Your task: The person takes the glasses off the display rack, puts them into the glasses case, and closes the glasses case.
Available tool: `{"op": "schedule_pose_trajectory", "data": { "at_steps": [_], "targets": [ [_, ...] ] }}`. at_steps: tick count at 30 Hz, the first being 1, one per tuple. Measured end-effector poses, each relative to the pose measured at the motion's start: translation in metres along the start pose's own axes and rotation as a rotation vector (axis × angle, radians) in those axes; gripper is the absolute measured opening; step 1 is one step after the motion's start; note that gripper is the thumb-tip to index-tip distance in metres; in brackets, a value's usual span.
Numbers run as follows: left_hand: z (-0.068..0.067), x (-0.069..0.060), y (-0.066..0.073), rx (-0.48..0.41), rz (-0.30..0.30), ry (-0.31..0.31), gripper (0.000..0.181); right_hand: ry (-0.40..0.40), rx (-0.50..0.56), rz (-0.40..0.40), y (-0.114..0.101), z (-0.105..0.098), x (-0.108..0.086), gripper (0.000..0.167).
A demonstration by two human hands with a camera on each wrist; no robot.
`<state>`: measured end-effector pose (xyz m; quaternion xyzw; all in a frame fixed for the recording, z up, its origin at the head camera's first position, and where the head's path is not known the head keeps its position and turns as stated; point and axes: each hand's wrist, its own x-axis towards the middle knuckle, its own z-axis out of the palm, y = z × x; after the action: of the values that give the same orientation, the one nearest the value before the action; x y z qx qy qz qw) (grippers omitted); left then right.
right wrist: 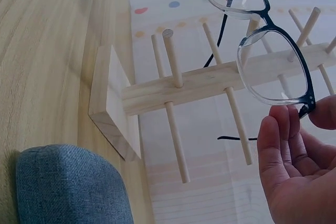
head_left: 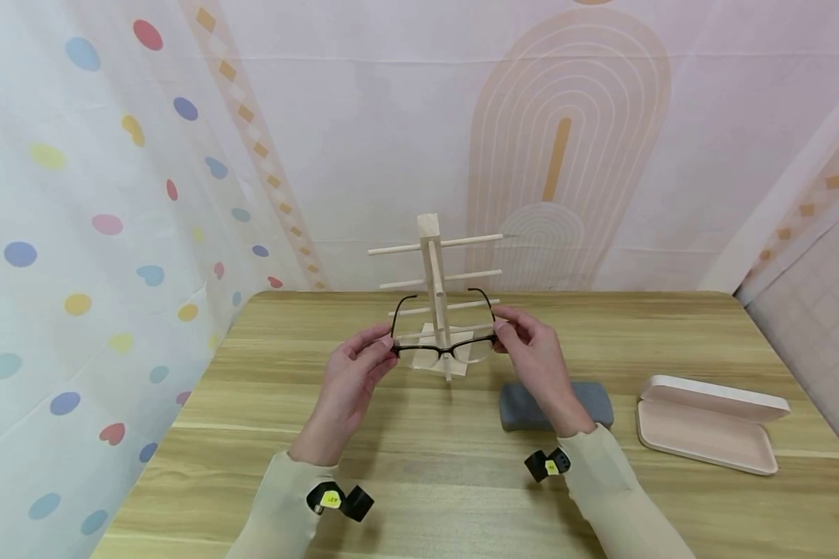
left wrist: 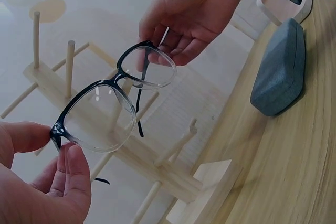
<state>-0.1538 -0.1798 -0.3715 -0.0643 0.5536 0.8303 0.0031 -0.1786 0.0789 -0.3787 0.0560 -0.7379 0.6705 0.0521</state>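
A pair of glasses point(head_left: 444, 352) with a black upper frame and clear lower rims is held up in front of a wooden peg stand point(head_left: 435, 287). My left hand point(head_left: 346, 384) pinches one hinge corner between thumb and fingers; my right hand point(head_left: 540, 365) pinches the other. Both temples are unfolded and point toward the stand. In the left wrist view the glasses point(left wrist: 113, 82) hang between the left hand point(left wrist: 47, 182) and the right hand point(left wrist: 197, 17). The right wrist view shows pegs of the stand point(right wrist: 184, 87) behind the lenses; whether the frame touches any peg I cannot tell.
A closed blue-grey glasses case point(head_left: 520, 407) lies on the wooden table point(head_left: 419, 481), partly behind my right forearm. Farther right, a pale pink case point(head_left: 709, 435) lies with its lid raised. A patterned curtain point(head_left: 363, 116) hangs behind the table and along its left.
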Motion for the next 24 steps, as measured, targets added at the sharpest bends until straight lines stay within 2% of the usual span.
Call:
{"op": "schedule_pose_trajectory", "data": {
  "at_steps": [12, 24],
  "targets": [
    [0.003, -0.013, 0.003, -0.006, -0.006, -0.002, 0.033, -0.019, 0.009, 0.001, -0.006, -0.004, -0.008, 0.033],
    [0.004, -0.025, 0.0, -0.024, 0.011, -0.01, 0.028, -0.029, 0.004, -0.003, -0.006, -0.009, -0.017, 0.033]
  ]
}}
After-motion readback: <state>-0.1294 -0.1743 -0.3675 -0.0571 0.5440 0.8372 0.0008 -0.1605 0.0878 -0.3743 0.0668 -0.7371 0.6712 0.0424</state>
